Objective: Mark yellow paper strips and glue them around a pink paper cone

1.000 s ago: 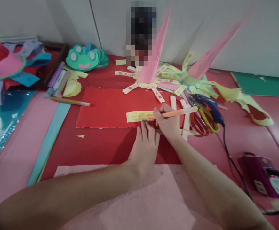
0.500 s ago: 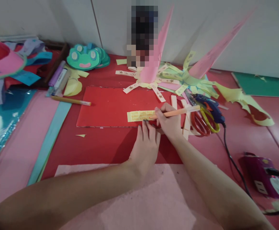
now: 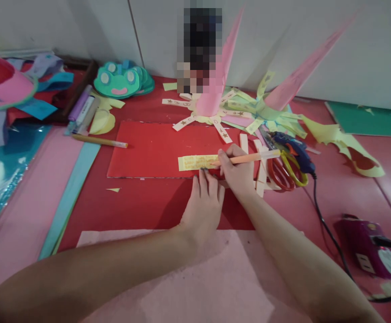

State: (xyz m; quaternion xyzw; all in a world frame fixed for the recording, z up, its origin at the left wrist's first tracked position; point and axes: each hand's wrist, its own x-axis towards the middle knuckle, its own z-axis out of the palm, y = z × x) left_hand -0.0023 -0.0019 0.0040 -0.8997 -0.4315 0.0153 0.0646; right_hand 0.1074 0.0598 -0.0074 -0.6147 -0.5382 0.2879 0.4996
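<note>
Steadying yellow paper strip point(image 3: 190, 163), seemingly against slipping | your left grip point(image 3: 202, 206) open, fingertips pressing | your right grip point(image 3: 241, 177) closed round orange gel pen point(image 3: 252, 157)

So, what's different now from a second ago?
Very little: the orange pen in the right hand has its back end slightly farther right. Nothing was taken hold of or let go. The left hand's fingertips stay at the lower edge of the yellow strip, which stays on the red board. I can't tell whether any writing was added.
</note>
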